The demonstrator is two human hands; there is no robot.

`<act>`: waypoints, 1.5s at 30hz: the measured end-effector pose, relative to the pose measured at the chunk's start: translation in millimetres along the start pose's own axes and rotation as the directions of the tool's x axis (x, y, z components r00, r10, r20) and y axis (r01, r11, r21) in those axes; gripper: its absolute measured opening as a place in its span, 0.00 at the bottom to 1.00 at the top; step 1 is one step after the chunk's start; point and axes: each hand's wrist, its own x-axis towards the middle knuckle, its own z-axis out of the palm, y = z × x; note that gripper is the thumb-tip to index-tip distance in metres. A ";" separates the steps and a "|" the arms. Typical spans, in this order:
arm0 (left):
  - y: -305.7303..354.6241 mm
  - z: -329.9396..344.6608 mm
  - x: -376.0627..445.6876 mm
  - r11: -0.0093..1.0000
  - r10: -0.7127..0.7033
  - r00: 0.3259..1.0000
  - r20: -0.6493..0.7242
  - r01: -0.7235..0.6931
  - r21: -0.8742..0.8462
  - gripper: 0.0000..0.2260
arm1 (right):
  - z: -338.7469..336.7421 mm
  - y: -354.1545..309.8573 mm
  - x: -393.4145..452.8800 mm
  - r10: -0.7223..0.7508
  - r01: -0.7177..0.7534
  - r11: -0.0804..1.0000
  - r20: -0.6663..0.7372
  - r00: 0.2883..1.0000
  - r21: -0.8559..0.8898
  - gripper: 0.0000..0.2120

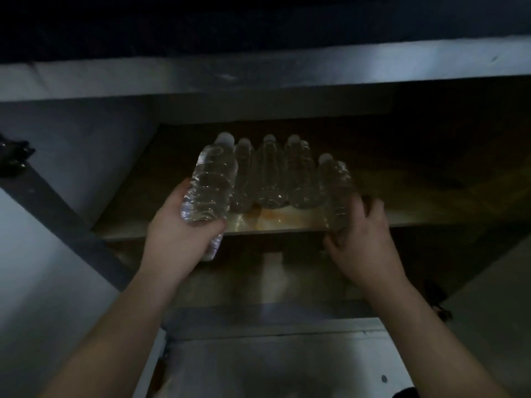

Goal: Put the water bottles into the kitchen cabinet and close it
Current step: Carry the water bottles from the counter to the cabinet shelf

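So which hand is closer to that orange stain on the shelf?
Right. The right hand, gripping a bottle, sits just right of the stain. The left hand, holding another bottle, is farther off to its left.

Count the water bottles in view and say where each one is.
5 clear: one in the left hand, one in the right hand, three standing on the cabinet shelf. Faint caps hint at more hidden behind.

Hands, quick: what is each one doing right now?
Left hand: grips a water bottle near the shelf.
Right hand: grips another bottle standing on it.
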 end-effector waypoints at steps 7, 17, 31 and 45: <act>6.4 4.4 6.9 0.955 0.122 0.987 -0.108 -0.088 0.282 0.33 | 14.6 10.3 -6.3 -0.121 0.121 0.993 -0.103 0.987 -0.008 0.35; 22.2 14.6 44.0 0.830 0.161 0.979 -0.121 -0.069 0.554 0.22 | 14.8 3.0 1.8 0.011 0.001 0.994 -0.107 0.994 0.109 0.35; 5.2 41.5 60.5 0.796 0.350 0.926 -0.140 -0.215 0.566 0.30 | 23.1 16.4 20.2 -0.025 0.015 0.997 -0.139 0.990 -0.069 0.32; -25.8 40.7 53.1 0.650 0.549 0.831 -0.089 -0.357 0.671 0.23 | 37.7 18.9 28.8 -0.163 0.119 0.972 -0.219 0.962 -0.201 0.26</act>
